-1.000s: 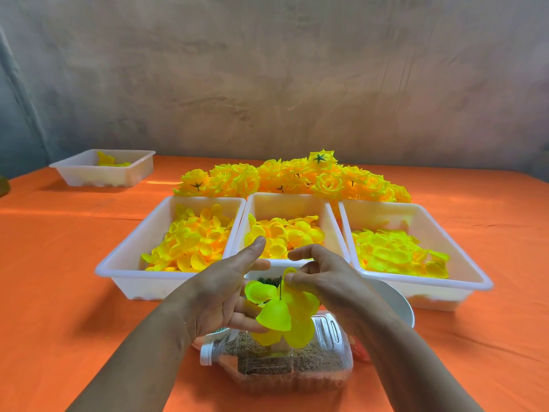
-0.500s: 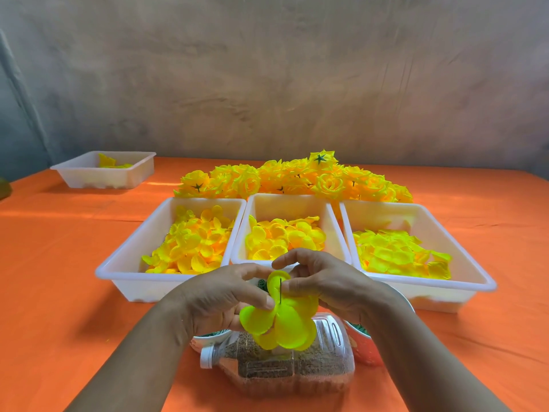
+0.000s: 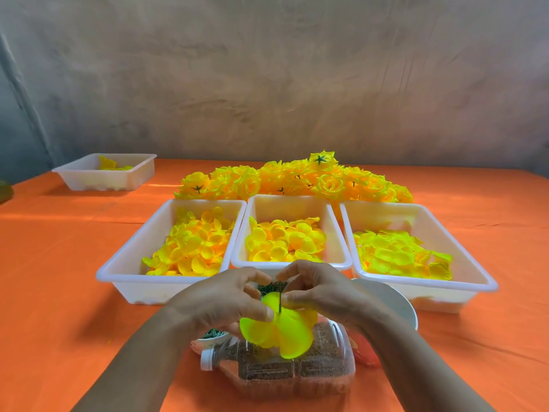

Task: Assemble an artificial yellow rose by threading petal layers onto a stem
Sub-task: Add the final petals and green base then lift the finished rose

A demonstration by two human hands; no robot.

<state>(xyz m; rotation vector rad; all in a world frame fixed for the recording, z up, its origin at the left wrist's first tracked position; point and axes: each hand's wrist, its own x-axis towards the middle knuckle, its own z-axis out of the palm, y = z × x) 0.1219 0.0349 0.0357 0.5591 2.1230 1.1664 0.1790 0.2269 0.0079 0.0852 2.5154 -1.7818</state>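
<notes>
the yellow petal layer sits on the green stem, over a bottle on the orange surface. curled fingers of left hand and right hand pinch it either side of the stem.

Trays close ahead, bottle lying underneath, bowl right, open cloth left.

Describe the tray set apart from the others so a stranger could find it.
On the orange table, three white trays stand side by side, each heaped with petals. Far back to their left the lone tray sits by itself. It holds only a few yellow petals.
</notes>
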